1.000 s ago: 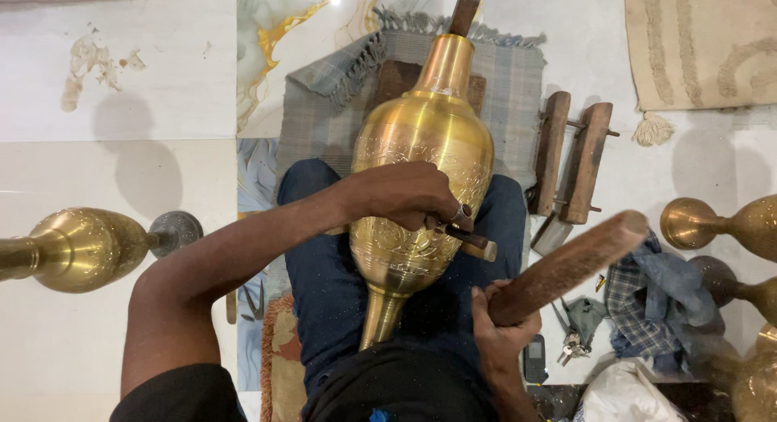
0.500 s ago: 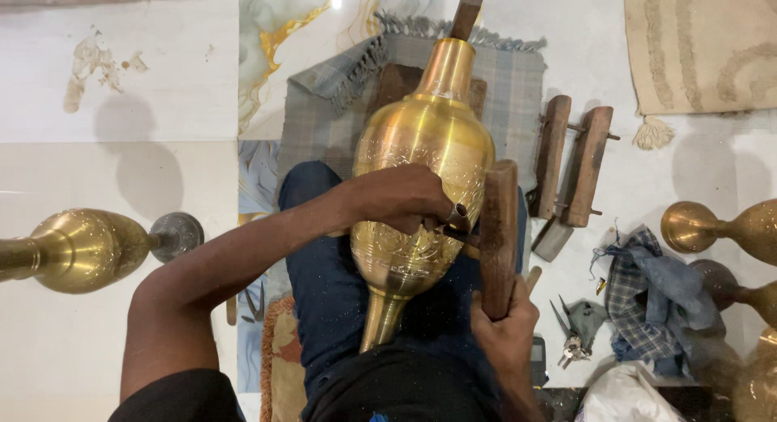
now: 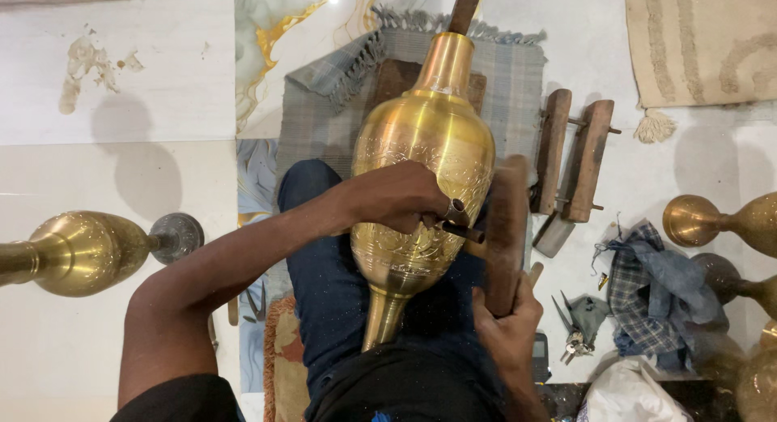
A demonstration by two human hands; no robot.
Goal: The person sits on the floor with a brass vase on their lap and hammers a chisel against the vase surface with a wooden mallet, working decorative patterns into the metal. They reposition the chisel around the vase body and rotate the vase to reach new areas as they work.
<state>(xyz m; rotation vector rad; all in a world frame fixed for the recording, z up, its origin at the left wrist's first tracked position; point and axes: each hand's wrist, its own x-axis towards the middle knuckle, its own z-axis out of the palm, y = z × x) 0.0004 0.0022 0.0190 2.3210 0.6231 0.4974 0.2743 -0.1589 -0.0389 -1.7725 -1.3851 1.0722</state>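
Observation:
A large engraved brass vase lies across my lap, its neck pointing away from me. My left hand rests on the vase's belly and grips a small metal chisel set against the engraved band. Just to the right of the vase, my right hand grips a thick wooden mallet. The mallet stands nearly upright and blurred, its side at the chisel's end.
A grey fringed mat lies under the vase on the tiled floor. A wooden clamp, a checked cloth and pliers lie at right. More brass vases stand at left and right.
The mallet has swung from a raised, tilted position at right down against the chisel end beside the vase. My left hand has stayed on the vase with the chisel.

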